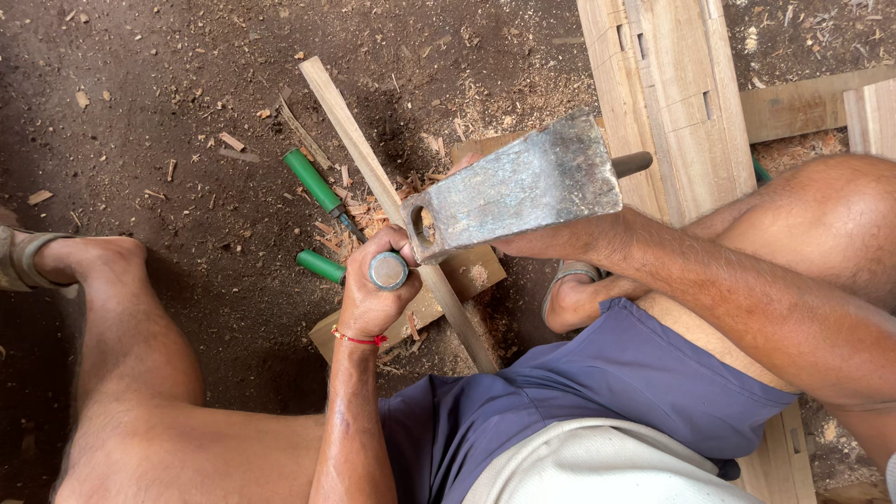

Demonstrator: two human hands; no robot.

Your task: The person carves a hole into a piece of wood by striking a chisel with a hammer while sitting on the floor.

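Observation:
My left hand [371, 291] is closed around an upright tool handle with a round metal cap [388, 271], set against a long thin wooden strip [359, 149]. The strip lies diagonally across a flat wooden block [474, 273] on the dirt floor. My right hand [553, 245] grips a hatchet just behind its head. The broad grey steel hatchet head [518, 187] hangs flat-side up over the strip and hides most of that hand. The hatchet's handle end [635, 163] sticks out to the right.
Two green-handled tools [313, 182] [320, 266] lie on the ground left of the strip, among wood chips. Pale planks with cut slots [667, 84] lie at the upper right. My sandalled foot [571, 291] rests by the block, and my other foot [28, 257] is at far left.

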